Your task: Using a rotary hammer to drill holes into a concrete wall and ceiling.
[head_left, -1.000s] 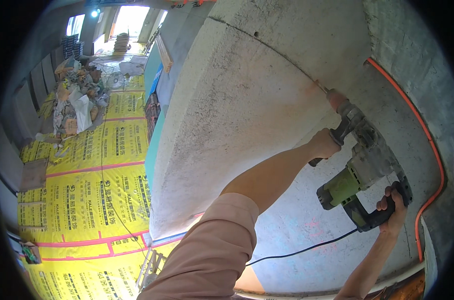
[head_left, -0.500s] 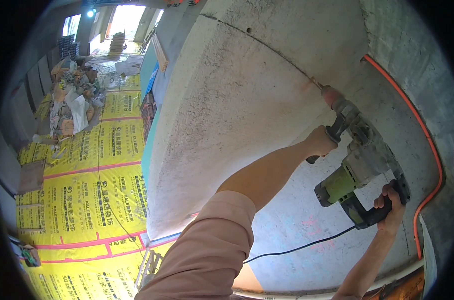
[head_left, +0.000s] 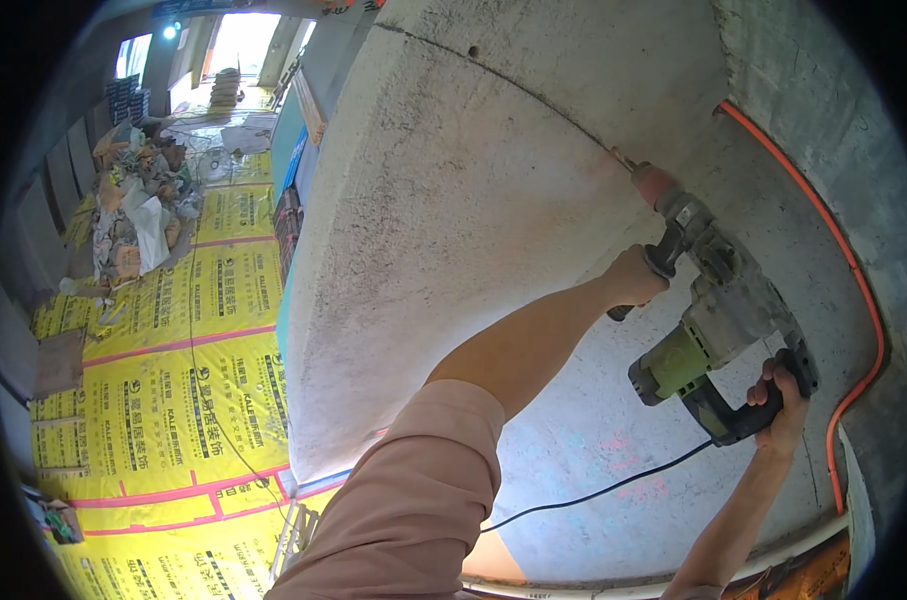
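Drill point(head_left: 735, 305) (tilted); handles point(head_left: 741, 424) in both hands point(head_left: 633, 276) point(head_left: 785, 408)

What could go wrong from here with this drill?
The bit is at the dark line in the concrete, so it might wander along it.
If it jams, the drill could twist against the bare left hand on its side handle and the right hand on its rear handle.
The black cord passes out of sight behind the left sleeve, so it might snag unseen.
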`<control>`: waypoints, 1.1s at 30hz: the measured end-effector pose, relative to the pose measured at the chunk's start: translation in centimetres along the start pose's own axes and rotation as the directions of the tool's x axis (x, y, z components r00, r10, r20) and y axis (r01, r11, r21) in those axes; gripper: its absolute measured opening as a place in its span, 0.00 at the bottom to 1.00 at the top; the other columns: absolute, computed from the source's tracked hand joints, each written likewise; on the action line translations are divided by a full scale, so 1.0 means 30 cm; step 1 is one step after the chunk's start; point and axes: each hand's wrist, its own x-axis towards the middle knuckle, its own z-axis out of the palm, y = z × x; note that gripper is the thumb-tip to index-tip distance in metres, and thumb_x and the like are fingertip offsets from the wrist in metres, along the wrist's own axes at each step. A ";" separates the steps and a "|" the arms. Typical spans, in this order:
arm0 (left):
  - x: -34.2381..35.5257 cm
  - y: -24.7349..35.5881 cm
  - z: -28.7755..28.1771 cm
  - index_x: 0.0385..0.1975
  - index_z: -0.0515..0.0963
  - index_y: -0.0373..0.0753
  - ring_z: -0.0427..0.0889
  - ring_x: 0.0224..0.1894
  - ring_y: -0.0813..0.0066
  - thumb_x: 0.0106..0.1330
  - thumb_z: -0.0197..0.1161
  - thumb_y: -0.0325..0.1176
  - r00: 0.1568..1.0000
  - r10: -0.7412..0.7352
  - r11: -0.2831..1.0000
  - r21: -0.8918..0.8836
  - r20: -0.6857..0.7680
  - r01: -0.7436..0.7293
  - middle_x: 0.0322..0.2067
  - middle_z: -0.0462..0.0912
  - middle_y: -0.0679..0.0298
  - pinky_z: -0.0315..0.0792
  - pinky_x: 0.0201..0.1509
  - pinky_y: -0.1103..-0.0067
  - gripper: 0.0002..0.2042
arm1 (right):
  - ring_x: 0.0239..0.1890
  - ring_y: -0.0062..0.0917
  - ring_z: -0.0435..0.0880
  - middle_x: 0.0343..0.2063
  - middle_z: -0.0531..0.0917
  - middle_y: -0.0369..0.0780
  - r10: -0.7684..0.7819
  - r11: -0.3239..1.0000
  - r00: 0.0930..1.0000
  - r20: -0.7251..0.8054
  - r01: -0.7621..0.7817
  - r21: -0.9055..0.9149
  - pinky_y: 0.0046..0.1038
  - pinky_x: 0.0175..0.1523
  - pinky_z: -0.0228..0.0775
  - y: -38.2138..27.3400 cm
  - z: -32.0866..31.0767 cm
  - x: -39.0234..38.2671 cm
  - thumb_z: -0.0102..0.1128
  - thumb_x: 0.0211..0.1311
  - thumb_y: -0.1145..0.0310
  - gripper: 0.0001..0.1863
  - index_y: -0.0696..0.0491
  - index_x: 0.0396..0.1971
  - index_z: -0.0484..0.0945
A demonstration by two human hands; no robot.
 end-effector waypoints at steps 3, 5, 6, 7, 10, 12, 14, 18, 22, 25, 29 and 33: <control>0.002 -0.002 0.001 0.33 0.74 0.33 0.80 0.19 0.70 0.60 0.68 0.31 0.999 0.034 0.999 -0.031 0.005 -0.034 0.19 0.80 0.60 0.76 0.25 0.72 0.10 | 0.19 0.19 0.74 0.28 0.76 0.37 -0.035 0.999 0.999 -0.017 0.035 -0.017 0.25 0.26 0.72 0.009 0.011 -0.028 0.63 0.61 0.75 0.09 0.56 0.40 0.75; -0.001 0.001 0.000 0.32 0.73 0.33 0.80 0.19 0.70 0.60 0.68 0.31 0.999 0.035 0.999 -0.041 0.005 -0.034 0.18 0.79 0.60 0.76 0.25 0.72 0.10 | 0.19 0.19 0.74 0.28 0.77 0.38 -0.044 0.999 0.999 -0.019 0.044 -0.031 0.24 0.26 0.71 0.011 0.020 -0.043 0.63 0.61 0.76 0.09 0.56 0.41 0.75; -0.003 0.003 -0.002 0.32 0.73 0.34 0.80 0.19 0.70 0.60 0.68 0.30 1.000 0.031 0.999 -0.032 -0.005 -0.031 0.18 0.79 0.61 0.76 0.25 0.72 0.10 | 0.18 0.19 0.74 0.28 0.77 0.38 -0.054 0.998 0.998 -0.012 0.054 -0.036 0.24 0.26 0.71 0.011 0.025 -0.046 0.63 0.62 0.76 0.09 0.56 0.41 0.75; -0.005 0.005 -0.002 0.31 0.73 0.34 0.80 0.19 0.71 0.60 0.68 0.30 1.000 0.025 0.999 -0.022 -0.011 -0.025 0.18 0.79 0.61 0.75 0.25 0.72 0.10 | 0.18 0.19 0.74 0.29 0.77 0.38 -0.047 0.998 0.999 -0.024 0.047 -0.030 0.24 0.26 0.71 0.010 0.029 -0.048 0.63 0.62 0.75 0.09 0.56 0.41 0.75; -0.004 0.009 -0.007 0.32 0.73 0.34 0.80 0.20 0.71 0.61 0.68 0.30 1.000 0.000 0.999 -0.032 0.028 0.001 0.18 0.79 0.61 0.75 0.26 0.72 0.10 | 0.19 0.19 0.74 0.29 0.78 0.38 -0.044 0.999 0.998 -0.040 0.043 -0.023 0.24 0.26 0.71 0.002 0.037 -0.047 0.63 0.63 0.75 0.09 0.56 0.41 0.76; 0.002 0.005 -0.008 0.32 0.76 0.31 0.82 0.20 0.67 0.58 0.68 0.31 0.999 0.020 0.997 -0.071 0.027 -0.018 0.20 0.81 0.57 0.77 0.26 0.71 0.11 | 0.19 0.19 0.74 0.30 0.78 0.39 -0.054 0.998 0.998 -0.031 0.053 -0.031 0.24 0.26 0.71 -0.001 0.037 -0.046 0.63 0.63 0.74 0.09 0.57 0.42 0.76; 0.012 -0.003 -0.008 0.34 0.78 0.29 0.84 0.21 0.65 0.56 0.68 0.31 0.999 0.029 0.997 -0.076 0.030 -0.027 0.21 0.82 0.55 0.78 0.26 0.71 0.12 | 0.19 0.19 0.74 0.30 0.78 0.39 -0.049 0.999 0.998 -0.028 0.048 -0.024 0.24 0.26 0.70 -0.002 0.035 -0.045 0.62 0.63 0.74 0.09 0.57 0.42 0.76; 0.037 -0.026 -0.010 0.37 0.77 0.29 0.84 0.21 0.65 0.56 0.69 0.32 1.000 0.003 0.998 -0.064 0.022 -0.002 0.22 0.82 0.55 0.78 0.26 0.72 0.14 | 0.19 0.19 0.74 0.30 0.78 0.39 -0.035 0.999 0.999 -0.036 0.035 -0.005 0.24 0.26 0.70 0.009 0.025 -0.029 0.62 0.63 0.75 0.10 0.57 0.43 0.75; 0.044 -0.034 -0.014 0.39 0.77 0.29 0.84 0.22 0.66 0.56 0.70 0.33 0.996 -0.077 0.996 -0.044 0.039 0.079 0.23 0.83 0.55 0.79 0.27 0.72 0.17 | 0.19 0.19 0.74 0.30 0.78 0.39 -0.031 0.999 0.999 -0.014 0.031 0.010 0.25 0.26 0.70 0.023 0.011 -0.023 0.62 0.63 0.75 0.10 0.57 0.42 0.75; 0.035 -0.020 -0.014 0.39 0.77 0.29 0.84 0.21 0.66 0.56 0.70 0.33 0.997 0.002 0.999 -0.051 0.074 0.001 0.23 0.83 0.55 0.79 0.27 0.72 0.16 | 0.19 0.20 0.74 0.30 0.78 0.39 -0.048 0.999 0.999 -0.025 0.048 -0.009 0.25 0.26 0.70 0.024 0.006 -0.030 0.62 0.62 0.74 0.10 0.58 0.42 0.75; 0.012 0.008 -0.015 0.28 0.71 0.36 0.79 0.18 0.71 0.61 0.68 0.29 0.999 0.003 0.998 -0.056 0.053 -0.001 0.17 0.78 0.62 0.76 0.25 0.72 0.10 | 0.19 0.19 0.74 0.30 0.78 0.39 -0.040 0.999 0.998 -0.052 0.038 -0.023 0.25 0.26 0.70 0.022 0.014 -0.033 0.63 0.62 0.74 0.11 0.57 0.43 0.75; -0.001 0.029 -0.027 0.28 0.72 0.35 0.79 0.18 0.71 0.61 0.68 0.29 0.997 -0.002 0.999 -0.054 0.075 0.006 0.17 0.78 0.61 0.76 0.25 0.71 0.10 | 0.19 0.18 0.75 0.30 0.79 0.39 -0.060 0.998 0.998 -0.019 0.060 -0.015 0.24 0.26 0.71 0.019 0.025 -0.032 0.62 0.62 0.74 0.10 0.57 0.42 0.75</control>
